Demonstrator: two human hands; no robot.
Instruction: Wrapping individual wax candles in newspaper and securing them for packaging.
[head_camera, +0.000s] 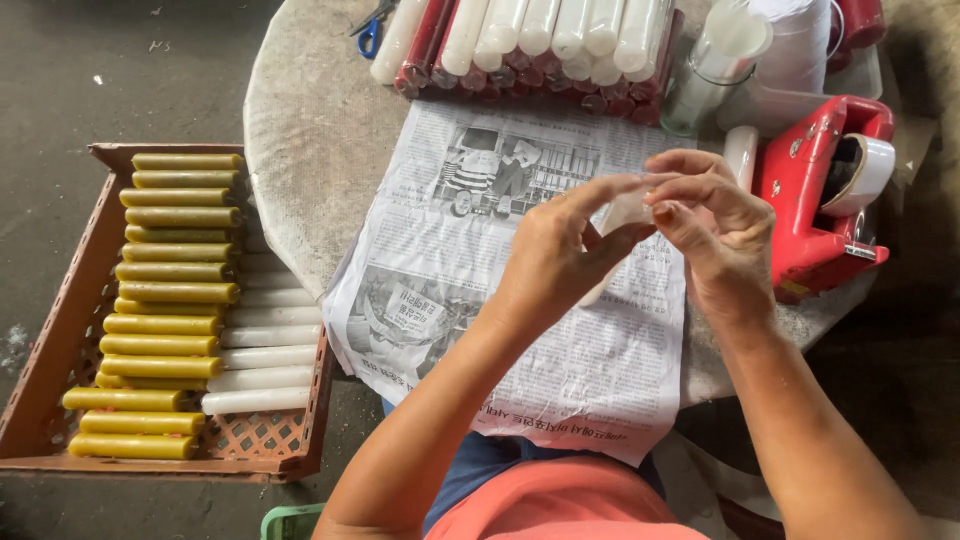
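Note:
Both hands meet above a newspaper sheet (560, 350) spread on a round table (310, 150). My left hand (560, 255) and my right hand (710, 225) pinch a small piece of clear tape (625, 212) between their fingertips. A white candle (600, 288) lies under the hands and only its end shows below my left hand. To the right stands a red tape dispenser (815, 200) with a roll of tape (865, 170).
Stacked white and red candles (540, 40) line the far table edge, with blue-handled scissors (370, 30) at their left and a clear jar (715, 60) at their right. On the floor at left, a brown crate (50, 350) holds yellow candles (170, 310) and white candles (265, 355).

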